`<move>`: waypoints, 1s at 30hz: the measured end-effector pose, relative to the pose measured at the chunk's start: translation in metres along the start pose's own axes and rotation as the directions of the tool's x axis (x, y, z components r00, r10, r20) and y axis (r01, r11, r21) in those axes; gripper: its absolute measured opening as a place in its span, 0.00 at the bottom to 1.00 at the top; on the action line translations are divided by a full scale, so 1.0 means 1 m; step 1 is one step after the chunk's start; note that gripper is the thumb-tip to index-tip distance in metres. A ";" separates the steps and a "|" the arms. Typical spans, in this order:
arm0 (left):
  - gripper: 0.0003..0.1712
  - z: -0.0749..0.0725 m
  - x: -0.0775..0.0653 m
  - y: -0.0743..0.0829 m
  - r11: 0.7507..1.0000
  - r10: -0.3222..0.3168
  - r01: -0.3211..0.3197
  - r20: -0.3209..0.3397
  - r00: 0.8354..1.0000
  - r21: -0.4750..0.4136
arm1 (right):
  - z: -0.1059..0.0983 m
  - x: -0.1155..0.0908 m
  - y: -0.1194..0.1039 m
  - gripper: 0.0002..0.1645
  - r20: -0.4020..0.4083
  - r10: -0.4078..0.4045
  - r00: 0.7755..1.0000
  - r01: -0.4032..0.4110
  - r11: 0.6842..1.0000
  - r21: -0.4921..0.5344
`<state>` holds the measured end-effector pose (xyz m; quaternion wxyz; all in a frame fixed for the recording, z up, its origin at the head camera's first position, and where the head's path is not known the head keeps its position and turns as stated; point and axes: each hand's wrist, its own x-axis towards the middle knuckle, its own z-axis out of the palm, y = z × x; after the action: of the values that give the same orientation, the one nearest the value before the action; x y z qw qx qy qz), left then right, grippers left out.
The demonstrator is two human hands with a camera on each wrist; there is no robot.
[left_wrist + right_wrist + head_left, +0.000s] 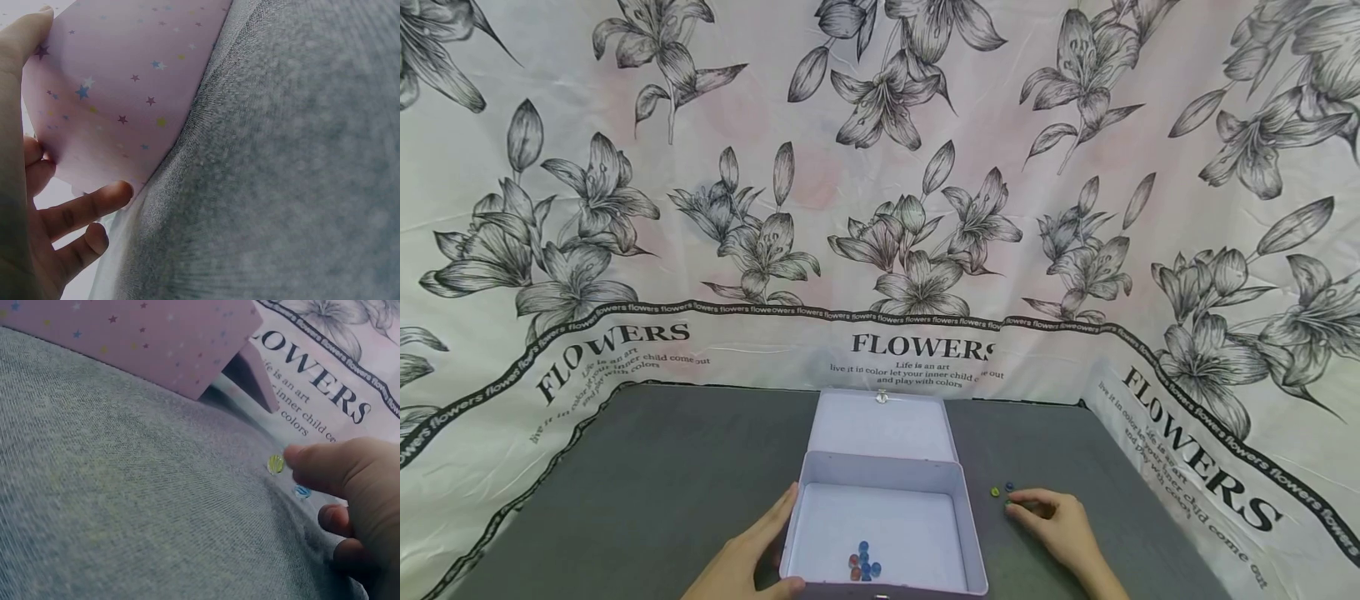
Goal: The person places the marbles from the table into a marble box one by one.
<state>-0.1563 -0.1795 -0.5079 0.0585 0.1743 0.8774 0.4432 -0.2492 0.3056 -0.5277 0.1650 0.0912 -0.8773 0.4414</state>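
Observation:
An open white-lined box (pixel 887 475), its outside pink with small stars, stands on the dark cloth with its lid raised at the back. Several blue and red glass marbles (pixel 864 547) lie inside near the front wall. My left hand (pixel 748 550) holds the box's front left corner, thumb at the front rim and fingers along the side. To the right of the box, my right hand (pixel 1056 529) pinches a small green marble (pixel 1008 503) between thumb and index finger, low over the cloth. Beside those fingertips lie a yellow-green marble (pixel 275 464) and a blue marble (pixel 302 492).
A dark grey cloth (pixel 685 475) covers the table. White fabric with lily drawings and "FLOWERS" lettering (pixel 917 346) hangs behind and along both sides. The raised lid (pixel 883 425) with a metal clasp (pixel 882 398) leans back toward that fabric.

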 end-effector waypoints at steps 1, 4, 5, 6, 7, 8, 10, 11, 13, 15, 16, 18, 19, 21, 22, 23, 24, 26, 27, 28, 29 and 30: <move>0.56 0.000 0.000 0.000 1.000 -0.001 0.001 0.000 1.000 0.001 | 0.000 0.001 -0.002 0.07 -0.010 0.013 1.000 -0.013 1.000 0.014; 0.55 -0.001 -0.001 0.000 1.000 0.007 -0.007 -0.002 1.000 0.005 | 0.000 0.003 -0.009 0.07 -0.044 0.048 0.998 -0.045 0.998 0.050; 0.56 -0.001 -0.001 -0.001 1.000 0.010 -0.010 -0.003 1.000 0.008 | -0.001 0.003 -0.012 0.07 -0.055 0.059 0.997 -0.056 0.997 0.061; 0.56 -0.001 -0.001 -0.001 1.000 0.013 -0.012 -0.006 1.000 0.011 | -0.001 0.004 -0.014 0.08 -0.065 0.071 0.995 -0.066 0.995 0.071; 0.56 -0.001 -0.001 -0.001 1.000 0.017 -0.017 -0.008 1.000 0.014 | -0.001 0.004 -0.017 0.08 -0.074 0.086 0.994 -0.080 0.993 0.083; 0.55 -0.001 -0.002 -0.001 1.000 0.018 -0.017 -0.010 1.000 0.013 | -0.001 0.005 -0.020 0.09 -0.078 0.104 0.992 -0.096 0.991 0.098; 0.56 -0.001 -0.002 -0.001 1.000 0.021 -0.020 -0.013 1.000 0.014 | -0.001 0.006 -0.026 0.12 -0.079 0.144 0.986 -0.133 0.982 0.133; 0.56 -0.001 -0.002 -0.001 1.000 0.021 -0.021 -0.016 1.000 0.016 | -0.002 0.007 -0.029 0.13 -0.073 0.172 0.982 -0.159 0.975 0.157; 0.56 0.000 -0.002 0.000 1.000 0.024 -0.024 -0.019 1.000 0.020 | -0.003 0.008 -0.036 0.18 -0.056 0.229 0.972 -0.213 0.954 0.212; 0.56 0.000 -0.002 0.000 0.999 0.020 -0.020 -0.021 1.000 0.026 | -0.004 0.009 -0.043 0.23 -0.044 0.278 0.960 -0.257 0.930 0.261; 0.56 0.000 -0.002 0.001 0.999 0.019 -0.019 -0.022 1.000 0.030 | -0.005 0.009 -0.047 0.24 -0.043 0.300 0.953 -0.276 0.918 0.285; 0.56 0.000 -0.001 0.002 0.999 0.010 -0.009 -0.020 1.000 0.039 | -0.007 0.010 -0.053 0.25 -0.049 0.329 0.943 -0.297 0.900 0.318; 0.56 0.000 0.000 0.002 0.999 0.009 -0.008 -0.021 1.000 0.044 | -0.007 0.010 -0.056 0.25 -0.054 0.337 0.940 -0.302 0.896 0.326; 0.56 0.000 0.000 0.002 0.999 0.008 -0.006 -0.023 1.000 0.048 | -0.007 0.009 -0.060 0.25 -0.064 0.338 0.939 -0.301 0.896 0.326; 0.56 0.000 0.000 0.002 0.999 0.008 -0.006 -0.024 1.000 0.051 | -0.007 0.009 -0.062 0.24 -0.064 0.332 0.941 -0.295 0.899 0.323; 0.57 0.000 -0.001 0.001 0.999 0.006 -0.005 -0.025 1.000 0.052 | -0.006 0.009 -0.063 0.23 -0.062 0.317 0.946 -0.283 0.905 0.317; 0.57 0.000 -0.001 0.001 0.999 0.008 -0.006 -0.027 1.000 0.054 | -0.005 0.009 -0.064 0.23 -0.057 0.301 0.952 -0.269 0.911 0.313; 0.57 0.000 -0.002 0.001 0.999 0.010 -0.008 -0.030 1.000 0.053 | -0.002 0.010 -0.065 0.22 -0.052 0.261 0.964 -0.233 0.922 0.309; 0.57 0.000 -0.002 0.000 0.998 0.011 -0.010 -0.030 0.999 0.055 | 0.000 0.010 -0.066 0.20 -0.053 0.244 0.968 -0.217 0.926 0.310; 0.57 0.000 -0.002 0.000 0.998 0.013 -0.011 -0.030 0.999 0.057 | 0.002 0.010 -0.068 0.19 -0.055 0.228 0.972 -0.200 0.928 0.314; 0.57 0.000 -0.002 0.000 0.998 0.017 -0.016 -0.030 0.999 0.061 | 0.004 0.010 -0.070 0.18 -0.057 0.208 0.976 -0.180 0.931 0.317; 0.57 0.001 -0.001 0.000 0.998 0.021 -0.019 -0.029 0.999 0.066 | 0.007 0.011 -0.072 0.17 -0.061 0.192 0.980 -0.163 0.934 0.319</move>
<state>-0.1552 -0.1797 -0.5087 0.0352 0.1782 0.8905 0.4172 -0.2384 0.2571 -0.4740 0.1476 0.0164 -0.7925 0.5915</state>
